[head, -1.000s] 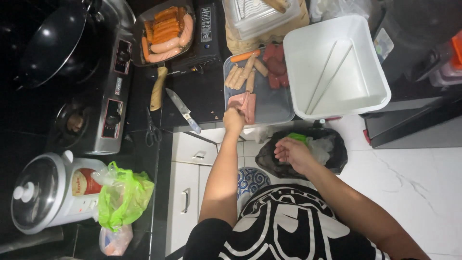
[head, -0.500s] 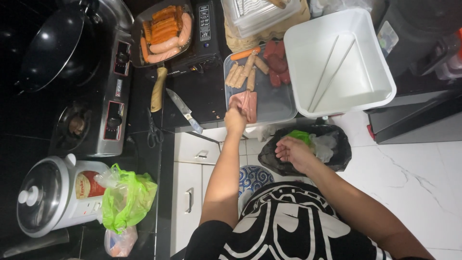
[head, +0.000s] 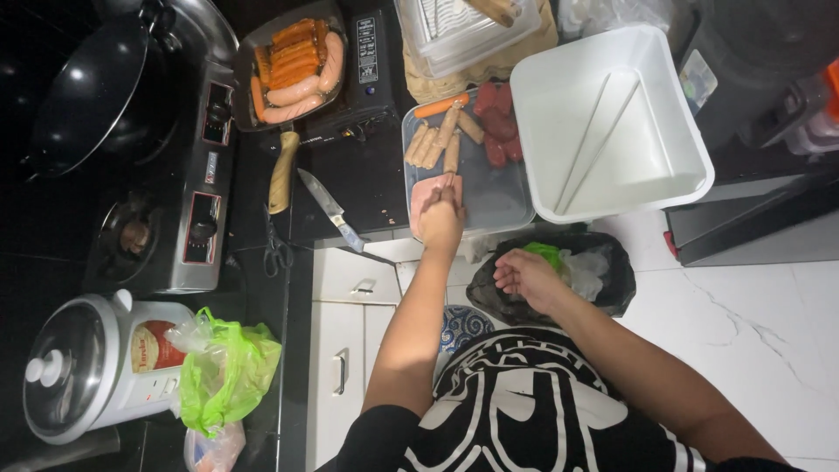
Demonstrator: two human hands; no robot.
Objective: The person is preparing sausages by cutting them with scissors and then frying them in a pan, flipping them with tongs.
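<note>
Left hand (head: 441, 223) now over near edge of clear tray (head: 507, 205), fingers closed on a pale pink sausage (head: 434, 189).

Moved up from counter edge onto tray within last second; sausage at tray's near-left corner, pinched, not yet lifted clear. Right hand (head: 524, 275) holding position over black bin bag (head: 603, 288), fingers loosely curled, contents not discernible. Beyond: tan and red sausages further in tray, white tub (head: 559, 96) to right, knife (head: 330, 208) on black counter to left, pan of sausages (head: 293, 65) on cooker.
</note>
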